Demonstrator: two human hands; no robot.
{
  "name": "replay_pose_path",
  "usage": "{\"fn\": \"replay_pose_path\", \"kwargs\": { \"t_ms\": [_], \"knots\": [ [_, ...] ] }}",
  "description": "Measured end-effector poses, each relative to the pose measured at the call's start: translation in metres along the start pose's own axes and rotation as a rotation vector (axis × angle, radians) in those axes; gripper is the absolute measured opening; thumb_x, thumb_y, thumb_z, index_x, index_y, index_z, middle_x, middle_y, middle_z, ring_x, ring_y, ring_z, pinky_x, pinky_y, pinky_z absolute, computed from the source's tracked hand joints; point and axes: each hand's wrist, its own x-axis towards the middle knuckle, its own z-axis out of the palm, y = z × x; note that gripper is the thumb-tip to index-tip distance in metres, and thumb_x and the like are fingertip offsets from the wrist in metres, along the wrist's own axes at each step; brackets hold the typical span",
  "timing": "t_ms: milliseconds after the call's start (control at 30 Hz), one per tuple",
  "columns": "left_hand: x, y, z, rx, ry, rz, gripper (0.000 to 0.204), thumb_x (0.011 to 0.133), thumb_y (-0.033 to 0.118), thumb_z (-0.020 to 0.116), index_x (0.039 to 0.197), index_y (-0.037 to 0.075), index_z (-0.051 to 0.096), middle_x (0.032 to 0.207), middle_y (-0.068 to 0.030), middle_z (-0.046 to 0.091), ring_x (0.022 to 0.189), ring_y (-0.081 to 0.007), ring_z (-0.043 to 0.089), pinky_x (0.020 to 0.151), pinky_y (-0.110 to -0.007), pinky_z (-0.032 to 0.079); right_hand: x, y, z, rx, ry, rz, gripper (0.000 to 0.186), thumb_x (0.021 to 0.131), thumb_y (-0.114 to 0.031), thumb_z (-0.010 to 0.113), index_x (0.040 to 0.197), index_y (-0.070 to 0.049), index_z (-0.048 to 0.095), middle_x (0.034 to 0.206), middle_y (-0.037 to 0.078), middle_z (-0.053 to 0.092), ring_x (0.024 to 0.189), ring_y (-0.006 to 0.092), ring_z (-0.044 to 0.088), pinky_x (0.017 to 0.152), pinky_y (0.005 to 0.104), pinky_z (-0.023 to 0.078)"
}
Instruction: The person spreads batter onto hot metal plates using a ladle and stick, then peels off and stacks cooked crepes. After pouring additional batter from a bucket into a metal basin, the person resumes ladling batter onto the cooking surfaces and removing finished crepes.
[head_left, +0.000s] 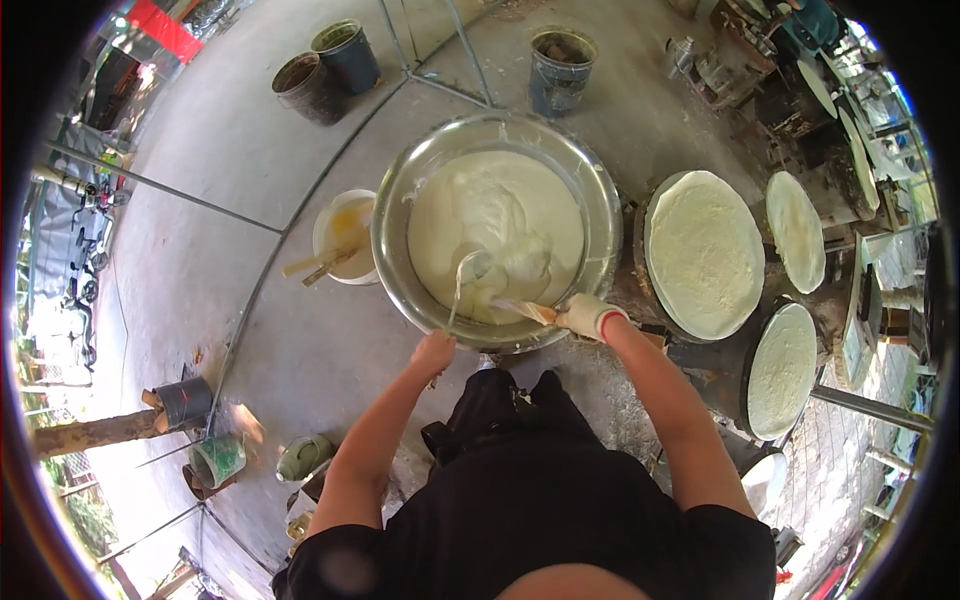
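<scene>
Batter (495, 230), thick and cream-coloured, lies in a wide steel basin (599, 220), folded into a soft mound at its middle. Grey concrete floor (200, 130) spreads around and beyond the basin; what bears the basin is hidden. Thin metal pipes (165, 189) cross to its left and others stand beyond it, while bicycles (85, 265) show far to its left, at the bright open edge of the room.

At the basin's near left rim, the bare left hand (433, 353) has its fingers clenched round the handle of a ladle (475, 265), whose bowl sits in the batter. At the near right rim, the right hand (588, 316), in a white glove with a red-banded cuff, has its fingers grasping a pale tool (522, 308) that reaches over the batter. Both forearms angle forward from the near side.

Just left of the basin stands a white bucket (361, 277) of yellowish liquid, with a wooden-handled brush (335, 260) resting in it. Beyond the basin are a dark blue bucket (560, 88) and, farther left, two more dark buckets (345, 58). Right of the basin, large pale round sheets (704, 255) lie on dark plates (748, 395).
</scene>
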Motion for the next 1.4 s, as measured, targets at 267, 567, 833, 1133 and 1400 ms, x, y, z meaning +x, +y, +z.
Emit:
{"fn": "replay_pose_path", "kwargs": {
  "t_ms": [267, 567, 833, 1133, 1400],
  "knots": [
    [0.074, -0.028, 0.027, -0.135, -0.263, -0.165, 0.034, 0.090, 0.030, 0.051, 0.073, 0.001, 0.052, 0.053, -0.0078, 0.050, 0.041, -0.0192, 0.050, 0.043, -0.035, 0.044, -0.025, -0.028, 0.008, 0.999, -0.199, 0.179, 0.026, 0.087, -0.025, 0.057, 0.096, -0.001, 0.064, 0.059, 0.005, 0.056, 0.042, 0.0103, 0.047, 0.039, 0.0271, 0.036],
    [0.023, 0.032, -0.010, -1.737, -1.015, -0.448, 0.033, 0.096, 0.024, 0.044, 0.065, 0.016, 0.036, 0.052, 0.0086, 0.026, 0.036, -0.0029, 0.026, 0.034, -0.020, 0.025, -0.033, -0.067, 0.043, 1.522, -0.124, 0.335, 0.028, 0.093, -0.029, 0.050, 0.111, -0.009, 0.059, 0.060, 0.001, 0.051, 0.039, 0.0083, 0.039, 0.036, 0.0228, 0.028],
    [-0.059, 0.167, -0.151, -1.257, -0.719, 0.430, 0.032, 0.099, 0.023, 0.041, 0.068, 0.015, 0.037, 0.051, 0.0073, 0.028, 0.034, -0.0034, 0.024, 0.030, -0.022, 0.020, -0.068, -0.132, -0.102, 1.834, 0.135, -0.275, 0.034, 0.097, -0.027, 0.043, 0.124, -0.009, 0.050, 0.062, 0.002, 0.047, 0.040, 0.0063, 0.032, 0.035, 0.0206, 0.022],
    [-0.121, 0.225, -0.194, -0.875, -0.496, 0.658, 0.031, 0.096, 0.031, 0.048, 0.072, 0.015, 0.039, 0.048, 0.0053, 0.029, 0.032, -0.0060, 0.026, 0.029, -0.024, 0.021, -0.149, -0.115, -0.133, 1.808, 0.435, -0.522, 0.032, 0.095, -0.028, 0.049, 0.115, -0.003, 0.051, 0.063, 0.000, 0.048, 0.041, 0.0057, 0.035, 0.036, 0.0197, 0.027],
    [-0.150, 0.240, -0.027, -0.537, -0.894, 0.232, 0.025, 0.094, 0.023, 0.047, 0.075, 0.013, 0.036, 0.052, 0.0044, 0.035, 0.037, -0.0056, 0.033, 0.033, -0.024, 0.031, -0.234, -0.031, 0.028, 1.977, 0.994, 0.081, 0.031, 0.093, -0.024, 0.051, 0.121, -0.012, 0.057, 0.063, 0.000, 0.054, 0.042, 0.0079, 0.043, 0.037, 0.0216, 0.033]
  ]
}}
